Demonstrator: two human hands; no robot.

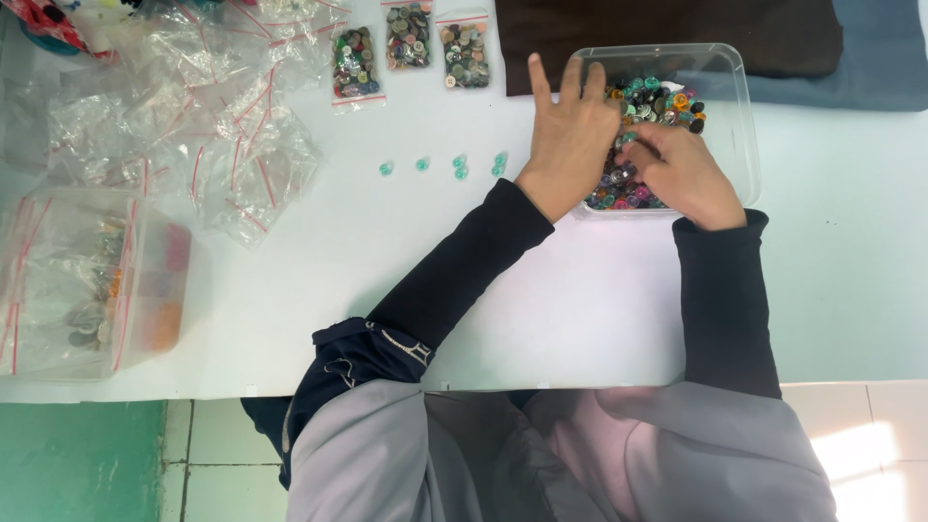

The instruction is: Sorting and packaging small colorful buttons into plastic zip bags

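A clear plastic tub [730, 106] full of mixed coloured buttons [667, 101] stands on the white table. My left hand [570, 135] rests on the tub's near left corner, fingers spread and raised. My right hand [681, 174] reaches into the buttons with fingers curled down; whether it grips a button is hidden. Several small teal buttons [460, 167] lie in a loose row on the table, left of my left hand.
Three small zip bags filled with buttons [409, 43] lie at the far edge. A pile of empty zip bags [203, 106] covers the far left. Another clear tub with bags [87, 280] sits at the near left. Dark brown and blue cloths [773, 39] lie behind the tub.
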